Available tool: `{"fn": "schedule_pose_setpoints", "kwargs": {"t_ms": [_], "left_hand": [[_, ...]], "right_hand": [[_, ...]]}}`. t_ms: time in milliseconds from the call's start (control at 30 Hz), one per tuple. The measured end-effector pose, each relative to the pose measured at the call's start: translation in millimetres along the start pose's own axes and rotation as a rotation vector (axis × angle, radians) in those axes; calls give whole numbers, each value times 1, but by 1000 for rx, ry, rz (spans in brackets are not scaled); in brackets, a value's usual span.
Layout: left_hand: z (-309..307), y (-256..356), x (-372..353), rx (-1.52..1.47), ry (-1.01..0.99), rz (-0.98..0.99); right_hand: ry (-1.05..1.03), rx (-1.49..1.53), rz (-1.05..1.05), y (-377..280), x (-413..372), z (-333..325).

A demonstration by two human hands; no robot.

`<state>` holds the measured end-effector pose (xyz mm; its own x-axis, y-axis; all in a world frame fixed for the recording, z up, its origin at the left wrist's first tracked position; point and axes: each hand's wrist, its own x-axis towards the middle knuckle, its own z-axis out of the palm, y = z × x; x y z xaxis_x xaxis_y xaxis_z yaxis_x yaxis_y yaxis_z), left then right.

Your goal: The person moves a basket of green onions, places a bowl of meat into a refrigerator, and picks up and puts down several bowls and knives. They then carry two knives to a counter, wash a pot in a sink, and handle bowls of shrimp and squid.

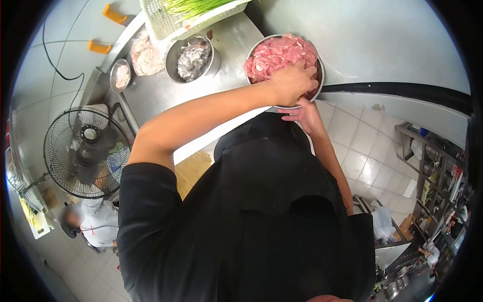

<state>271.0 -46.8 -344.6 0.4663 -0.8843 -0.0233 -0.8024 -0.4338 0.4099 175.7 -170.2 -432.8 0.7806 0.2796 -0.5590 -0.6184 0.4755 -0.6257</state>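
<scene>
A round metal bowl near the counter's edge is heaped with raw pink meat slices. My left hand reaches across into the bowl, its fingers curled down into the meat at the near right side; the fingertips are partly hidden. At the bowl's near edge, my right hand grips the rim with the thumb on top and the other fingers below.
Left of the meat stand a metal pot of greyish strips, a bag of pale food and a small dish. A white basket holds green stalks. A fan and another person are at left, shelving at right.
</scene>
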Motion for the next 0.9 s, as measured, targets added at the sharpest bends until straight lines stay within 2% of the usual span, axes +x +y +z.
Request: {"fn": "schedule_pose_setpoints", "kwargs": {"t_ms": [267,367,467,600,767,900], "left_hand": [[-7,-9,4,-65,37,-64],[-4,-17,6,-136,27,-44],[-12,-16,8,-85,18,-67],[-1,-35,15,-133,129,52],[-15,-39,15,-391,65,-24],[-26,-40,12,-471,84,9]], "right_hand": [[-32,-5,-8,2,-2,-5],[25,-42,-24,0,-4,-2],[38,-29,-17,0,-4,-3],[44,-27,-55,-6,-8,3],[35,-53,-54,-4,-5,-2],[-15,-19,-1,1,2,-8]]}}
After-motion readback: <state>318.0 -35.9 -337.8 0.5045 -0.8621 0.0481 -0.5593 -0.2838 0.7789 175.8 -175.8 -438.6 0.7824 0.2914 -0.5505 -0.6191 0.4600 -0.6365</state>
